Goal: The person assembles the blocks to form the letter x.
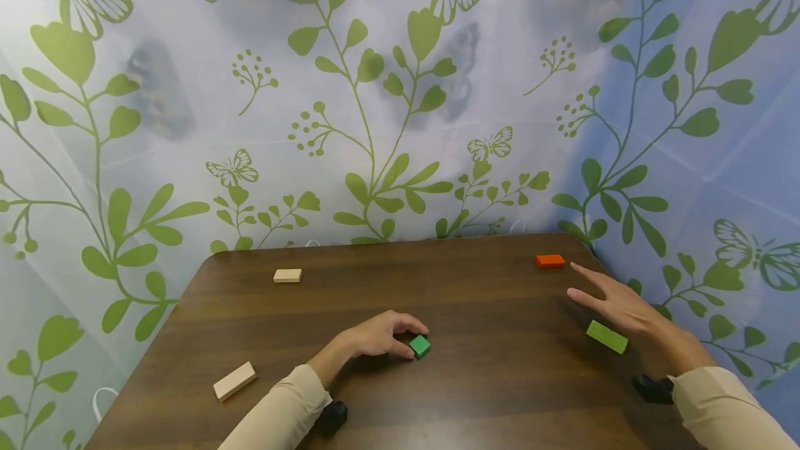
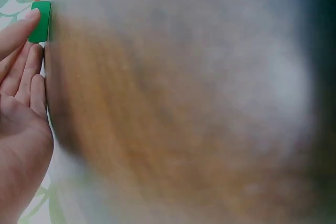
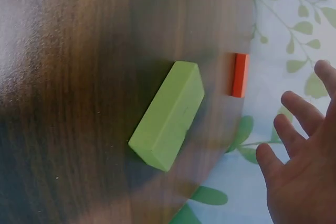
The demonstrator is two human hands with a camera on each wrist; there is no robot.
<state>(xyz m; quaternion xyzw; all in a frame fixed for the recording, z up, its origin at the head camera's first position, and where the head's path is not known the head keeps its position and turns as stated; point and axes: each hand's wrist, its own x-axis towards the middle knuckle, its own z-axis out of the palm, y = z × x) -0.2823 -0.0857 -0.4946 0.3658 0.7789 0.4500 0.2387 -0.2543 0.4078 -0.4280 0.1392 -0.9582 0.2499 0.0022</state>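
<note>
As I am standing by the dark brown wood-grain desk (image 1: 475, 297), the head view is showing the left hand (image 1: 378, 335) bending over a small green rectangular block (image 1: 420, 346) at mid-desk. Thumb and finger are meeting opposite edges, probably because so small a piece is offering little else to hold. The right hand (image 1: 625, 307) is hovering above the desk, its fingertips pointing toward a red-orange flat block (image 1: 550, 262), apart from it; a lime-green oblong block (image 1: 607, 337) is lying near that wrist. Two pale wood-coloured blocks are resting well apart on the left, one far (image 1: 287, 276), one near (image 1: 235, 381), perhaps spaced to leave room around each.

In the left wrist view, the left grip is pinching the green block, the thumb tip overlapping its face; the far fingertip is hidden.

In the right wrist view, the right grip is spreading loosely and holding nothing. The lime block is lying slantwise, seemingly stable on a long side, with the red one beyond.
</note>
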